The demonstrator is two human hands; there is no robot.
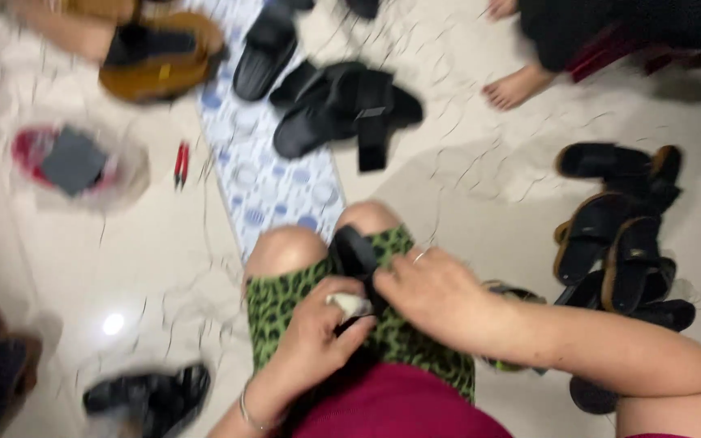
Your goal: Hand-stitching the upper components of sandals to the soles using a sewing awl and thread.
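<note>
Two hands meet over the person's lap, both on one black sandal [356,253] that rests on the green leopard-print shorts [279,302], between the knees. Left hand [318,328]: fingers curled shut around a small pale object [351,304], pressed against the sandal's black strap; motion blur prevents saying what kind of object it is. Right hand [432,290]: fingers closed down over the strap from the other side, pinning the sandal to the thigh; a ring shows on one finger.

Judgement on method: the work looks best done with the right hand holding the sandal firmly against the leg while the left applies the pale object in short, controlled passes, fingers clear of the contact spot.

Surroundings on the pale tiled floor [164,251]: a heap of black strap sandals [342,105] lies toward the far edge, partly on a blue-and-white patterned mat [273,191]. A stack of brown-soled black sandals [622,235] sits at the right edge. A small red tool [180,165] lies left of the mat.

Packaging: one clear plastic bag [75,162] near the left edge, rounded in outline, holding something red and a dark grey square. No readable labels or signs. Another person's bare foot [517,85] rests at the far right.
</note>
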